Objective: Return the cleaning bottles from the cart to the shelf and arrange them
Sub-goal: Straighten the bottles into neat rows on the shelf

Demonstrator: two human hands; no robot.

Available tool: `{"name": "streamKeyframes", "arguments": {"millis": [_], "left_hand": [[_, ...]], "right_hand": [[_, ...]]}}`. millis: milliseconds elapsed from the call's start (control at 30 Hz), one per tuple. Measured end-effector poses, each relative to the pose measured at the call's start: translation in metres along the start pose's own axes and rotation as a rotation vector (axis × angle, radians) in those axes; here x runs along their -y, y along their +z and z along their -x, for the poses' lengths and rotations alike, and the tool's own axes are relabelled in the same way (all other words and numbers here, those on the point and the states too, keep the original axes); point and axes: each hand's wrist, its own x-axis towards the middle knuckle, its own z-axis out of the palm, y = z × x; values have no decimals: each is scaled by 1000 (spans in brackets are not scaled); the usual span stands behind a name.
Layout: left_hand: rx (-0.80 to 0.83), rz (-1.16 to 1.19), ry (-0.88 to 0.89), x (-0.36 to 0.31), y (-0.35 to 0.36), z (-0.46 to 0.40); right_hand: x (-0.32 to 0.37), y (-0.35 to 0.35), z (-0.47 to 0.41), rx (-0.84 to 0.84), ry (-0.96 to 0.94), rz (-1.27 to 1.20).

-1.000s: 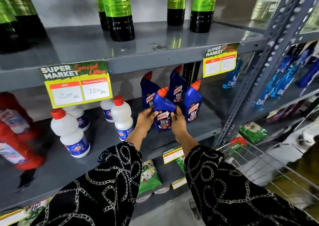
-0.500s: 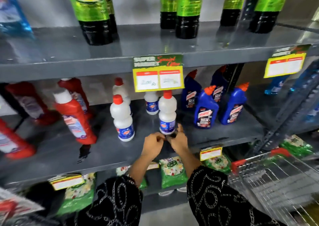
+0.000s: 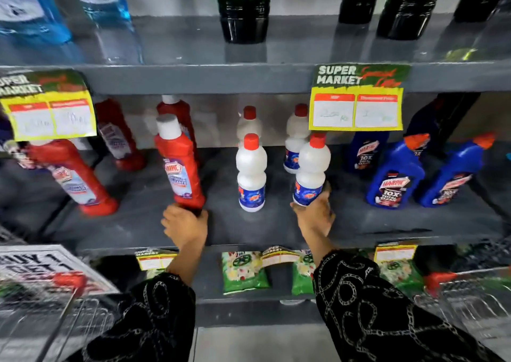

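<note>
Left hand: grips red bottle at its base, near shelf front edge; label outward
Right hand: grasps white bottle low; probably aligning the row

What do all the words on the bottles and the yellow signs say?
"SUPER MARKET": yellow and green price sign on the upper shelf edge; its handwritten prices are too blurred.
"HARPIC", "10X TOTAL CLEAN": blue angled-neck bottle.
"HARPIC": red bottle with white cap at the left hand; smaller words blurred.
"BUY 1 GET 1": white sign, lower left.
White bottle's blue label, at the right hand: unreadable.
</note>
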Motion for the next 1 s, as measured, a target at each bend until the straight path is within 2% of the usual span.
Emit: {"name": "streamKeyframes", "arguments": {"millis": [100,233,400,500,800,1000], "left_hand": [[18,-38,-3,5,-1,-23],[107,-84,77,7,0,-50],[-42,-79,28,2,8,-38],[-109,-104,57,1,14,-35],[-113,-146,2,1,12,-36],[-112,-147,-24,1,12,-35]], "right_hand": [[0,2,1,-21,-11,32],[-1,4,1,-28,-21,35],[3,7,0,2,-1,107],[2,7,-1,-2,-17,127],[9,17,-4,-71,73,118],[11,17,-1,-99,52,24]]}}
